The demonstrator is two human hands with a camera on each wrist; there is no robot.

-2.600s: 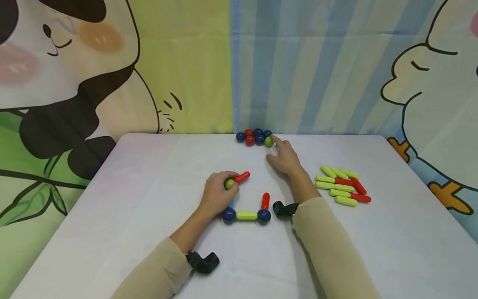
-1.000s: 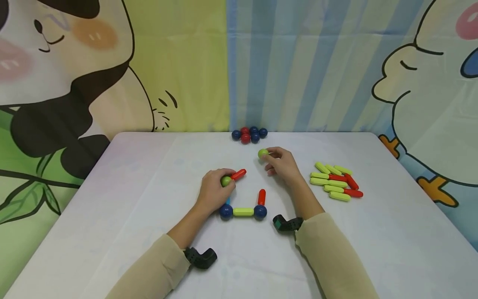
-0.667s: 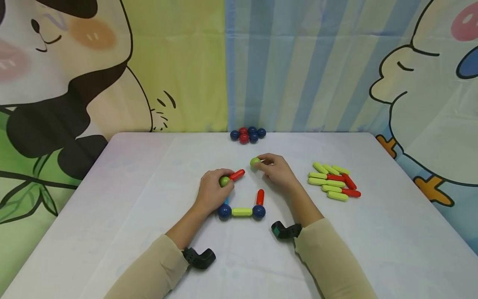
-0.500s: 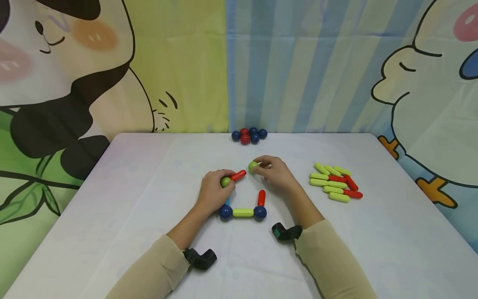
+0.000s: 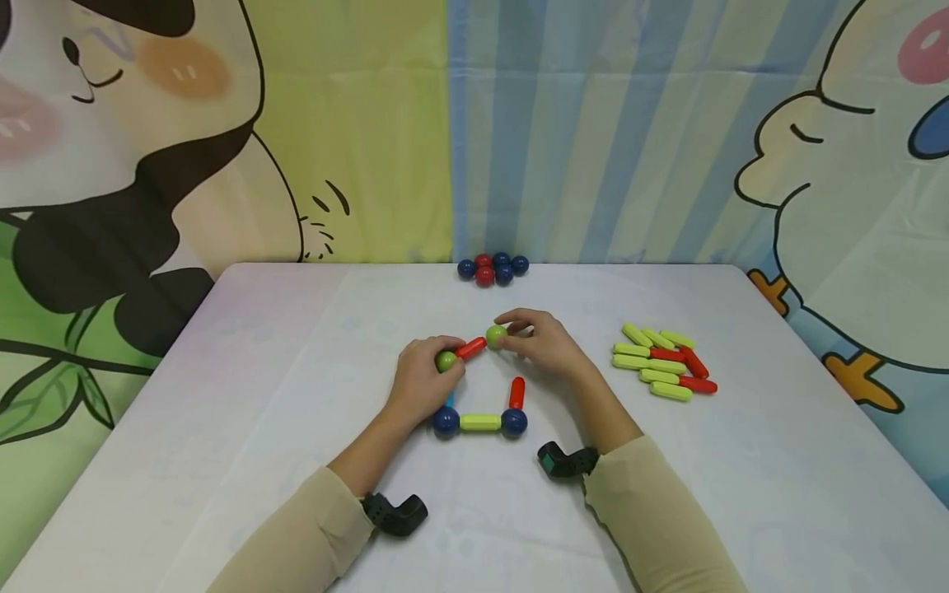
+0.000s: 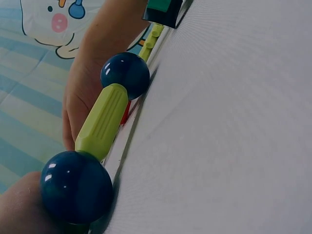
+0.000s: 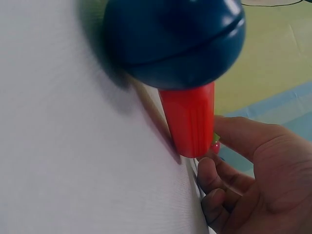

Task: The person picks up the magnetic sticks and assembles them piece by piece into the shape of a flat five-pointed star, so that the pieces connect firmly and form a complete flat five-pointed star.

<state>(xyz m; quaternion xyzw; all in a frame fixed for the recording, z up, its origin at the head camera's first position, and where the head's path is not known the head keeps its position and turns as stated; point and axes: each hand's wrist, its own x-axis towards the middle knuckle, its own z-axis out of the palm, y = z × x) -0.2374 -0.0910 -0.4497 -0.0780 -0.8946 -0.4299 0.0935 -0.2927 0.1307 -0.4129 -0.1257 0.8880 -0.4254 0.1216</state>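
My left hand [image 5: 424, 380] grips a green ball [image 5: 446, 361] from which a red rod [image 5: 471, 348] points up and to the right. Between thumb and fingers, my right hand [image 5: 544, 342] pinches a second green ball [image 5: 496, 336], right at the free end of that rod. Below them lies a joined frame: two dark blue balls [image 5: 514, 422] linked by a yellow-green rod [image 5: 480, 422]. An upright-pointing red rod [image 5: 516, 393] leaves the right blue ball, and a light blue rod [image 5: 449, 399] leaves the left one, partly hidden by my left hand.
Several loose blue and red balls [image 5: 484, 276] cluster at the table's far edge. To the right lie several yellow-green and red rods [image 5: 670, 391]. A patterned cloth [image 5: 593, 132] hangs behind the white table [image 5: 296, 329]. Each wrist carries a black camera [image 5: 396, 515].
My right hand has picked the green ball from the far cluster and brought it toward me and leftward to the red rod's tip. My left hand has stayed on its ball.
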